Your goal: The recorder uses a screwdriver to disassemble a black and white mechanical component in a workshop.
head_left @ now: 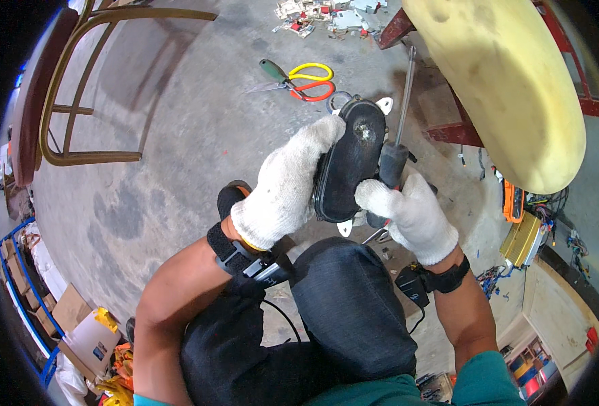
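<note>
My left hand (287,177), in a white knit glove, is closed round the left side of a black, oblong, round-ended housing (351,162) with pale mounting tabs at its ends. A scuffed whitish spot marks the housing's upper part. My right hand (418,218), gloved too, is wrapped round the dark handle of a long-shafted screwdriver (405,101), whose tip points away from me. Its thumb rests against the lower right of the housing, and the other fingers are partly hidden. Both hands are above my knees.
Scissors (313,82) with yellow and red handles lie on the concrete floor, a green-handled tool (272,69) against them. Broken scraps (326,17) are heaped farther off. A yellowish seat (509,88) stands right, a metal-framed chair (76,101) left. An orange device (513,201) sits among wires.
</note>
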### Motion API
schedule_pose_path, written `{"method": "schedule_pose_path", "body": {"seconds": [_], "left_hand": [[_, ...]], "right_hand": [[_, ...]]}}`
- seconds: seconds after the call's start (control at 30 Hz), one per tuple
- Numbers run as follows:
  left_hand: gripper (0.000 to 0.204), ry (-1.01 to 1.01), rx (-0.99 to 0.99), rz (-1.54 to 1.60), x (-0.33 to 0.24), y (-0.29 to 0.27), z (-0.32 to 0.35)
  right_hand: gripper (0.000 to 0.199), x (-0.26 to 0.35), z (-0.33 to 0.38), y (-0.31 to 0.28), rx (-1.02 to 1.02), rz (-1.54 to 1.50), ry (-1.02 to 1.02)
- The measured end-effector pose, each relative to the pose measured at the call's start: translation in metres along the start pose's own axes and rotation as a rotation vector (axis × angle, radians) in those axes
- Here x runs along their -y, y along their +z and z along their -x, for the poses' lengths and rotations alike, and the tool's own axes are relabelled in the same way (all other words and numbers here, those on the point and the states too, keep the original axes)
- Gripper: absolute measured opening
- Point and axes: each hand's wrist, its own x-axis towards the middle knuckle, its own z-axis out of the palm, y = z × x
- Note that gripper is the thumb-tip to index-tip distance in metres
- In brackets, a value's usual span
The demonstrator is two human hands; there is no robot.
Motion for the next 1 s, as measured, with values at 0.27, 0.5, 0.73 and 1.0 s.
{"method": "schedule_pose_path", "body": {"seconds": [0.27, 0.5, 0.73, 1.0], "left_hand": [[0.046, -0.014, -0.035, 0.126, -0.009, -0.004, -0.009], [0.055, -0.001, 0.120, 0.145, -0.034, -0.007, -0.007], [0.059, -0.007, 0.164, 0.191, -0.042, -0.022, -0.002], [0.057, -0.005, 0.139, 0.117, -0.041, -0.020, -0.007]], "right_hand": [[0.027, 0.020, 0.006, 0.007, -0.067, 0.458, -0.042], [0.034, 0.012, 0.031, -0.001, -0.240, 0.214, -0.179], [0.049, 0.036, 0.060, -0.008, -0.317, 0.559, -0.323], [0.045, 0.036, 0.067, -0.017, -0.299, 0.639, -0.496]]}}
